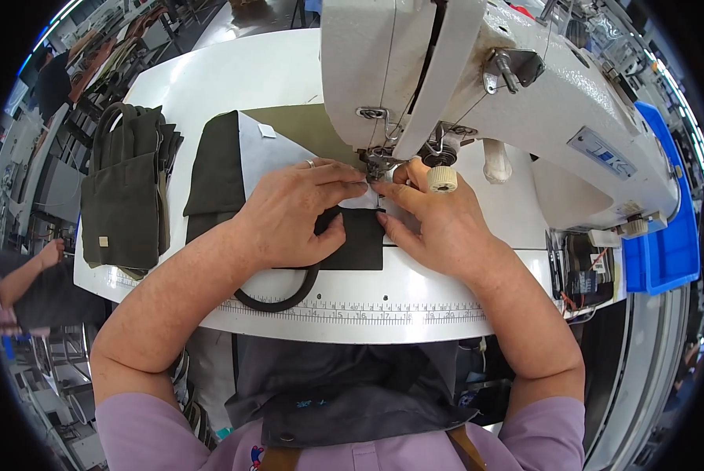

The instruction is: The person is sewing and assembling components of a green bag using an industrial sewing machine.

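so the person's at a white sewing machine [415,55], both hands up close to the presser foot [377,163]. the dark cloth piece [360,245] lies on the white surface [273,67], just in front of the foot, with its pale lining [269,161] facing up further back and a small white tag [266,131] on that. left hand [293,210] is laid over the work, fingers lying close together and pointing at the foot, thumb spread well away from them. right hand [452,224] is on the other side, index by the foot and thumb at the dark edge; can't tell if those fingers are actually pinching anything. a black strap loop [289,301] pokes out below the left wrist, over the printed ruler [391,314]. stack of dark pieces [124,188] sits off to the left, blue tray [688,255] to the right.
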A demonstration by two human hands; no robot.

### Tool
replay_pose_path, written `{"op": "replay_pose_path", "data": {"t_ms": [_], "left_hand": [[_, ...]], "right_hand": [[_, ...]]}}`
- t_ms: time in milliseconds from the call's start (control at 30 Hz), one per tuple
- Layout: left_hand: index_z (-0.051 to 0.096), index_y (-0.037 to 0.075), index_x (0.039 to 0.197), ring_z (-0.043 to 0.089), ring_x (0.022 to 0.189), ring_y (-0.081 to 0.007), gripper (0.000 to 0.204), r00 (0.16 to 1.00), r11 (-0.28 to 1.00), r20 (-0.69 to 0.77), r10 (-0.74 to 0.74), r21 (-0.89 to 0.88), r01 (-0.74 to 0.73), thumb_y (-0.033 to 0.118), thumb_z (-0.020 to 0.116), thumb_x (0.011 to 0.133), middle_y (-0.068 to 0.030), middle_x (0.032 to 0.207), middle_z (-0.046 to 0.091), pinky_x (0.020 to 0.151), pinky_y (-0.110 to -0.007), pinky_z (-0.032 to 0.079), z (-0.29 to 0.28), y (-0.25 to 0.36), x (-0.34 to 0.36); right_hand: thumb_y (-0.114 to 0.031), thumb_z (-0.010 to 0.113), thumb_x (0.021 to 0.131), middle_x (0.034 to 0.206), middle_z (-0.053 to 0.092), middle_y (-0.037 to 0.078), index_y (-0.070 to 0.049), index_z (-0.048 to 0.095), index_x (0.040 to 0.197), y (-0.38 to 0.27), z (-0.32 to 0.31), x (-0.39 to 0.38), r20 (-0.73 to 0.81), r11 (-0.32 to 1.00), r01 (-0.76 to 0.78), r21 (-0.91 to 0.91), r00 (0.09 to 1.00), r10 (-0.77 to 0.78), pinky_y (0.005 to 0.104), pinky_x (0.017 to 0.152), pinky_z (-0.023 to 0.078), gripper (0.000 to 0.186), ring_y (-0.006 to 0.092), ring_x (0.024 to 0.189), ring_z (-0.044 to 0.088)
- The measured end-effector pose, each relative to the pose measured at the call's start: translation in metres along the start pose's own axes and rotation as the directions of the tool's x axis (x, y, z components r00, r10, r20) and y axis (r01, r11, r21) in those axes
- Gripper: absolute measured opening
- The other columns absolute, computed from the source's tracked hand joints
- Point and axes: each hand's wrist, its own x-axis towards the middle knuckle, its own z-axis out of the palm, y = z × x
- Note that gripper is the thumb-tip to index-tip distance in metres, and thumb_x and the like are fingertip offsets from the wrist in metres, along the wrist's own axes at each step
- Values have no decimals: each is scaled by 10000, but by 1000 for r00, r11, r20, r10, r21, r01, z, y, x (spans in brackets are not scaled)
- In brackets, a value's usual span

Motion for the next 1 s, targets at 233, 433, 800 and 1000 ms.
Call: {"op": "replay_pose_path", "data": {"t_ms": [233, 433, 800, 1000], "left_hand": [[720, 26, 1144, 663, 1102, -340, 435, 998, 997, -10, 69, 25, -69, 68, 614, 724, -122, 1259, 680, 962, -413, 544, -1, -14, 9], [706, 19, 1143, 632, 1136, -361, 441, 998, 996, 35, 61, 58, -63, 86, 626, 715, -139, 1230, 676, 1025, -420, 503, -5, -17, 9], [691, -46, 1035, 617, 1023, -451, 506, 981, 958, 85, -174, 247, 149, 262, 722, 635, -272, 996, 683, 940, -484, 472, -8, -28, 36], [628, -14, 1156, 491, 1241, -450, 558, 954, 890, 28, -299, 370, 267, 171, 690, 633, -266, 1196, 621, 1068, -512, 352, 4, -5, 40]], "right_hand": [[-237, 740, 845, 884, 638, 108, -62, 735, 1096, 0, 2, 2, -45, 997, -7, -83, 999, 3, 440, 727, 507, 307, 290, 865, 620], [-241, 741, 844, 874, 630, 117, -61, 726, 1056, -2, 5, 3, -46, 999, 0, -52, 999, -2, 442, 724, 507, 278, 298, 849, 631], [-237, 795, 746, 871, 614, 115, -87, 670, 840, 19, 23, 6, -162, 993, 102, 61, 983, -91, 478, 694, 527, 216, 340, 824, 644], [-282, 766, 783, 875, 620, 76, -103, 669, 792, 19, 33, 5, -214, 996, 94, 5, 973, -91, 429, 712, 520, 204, 283, 840, 669]]}}
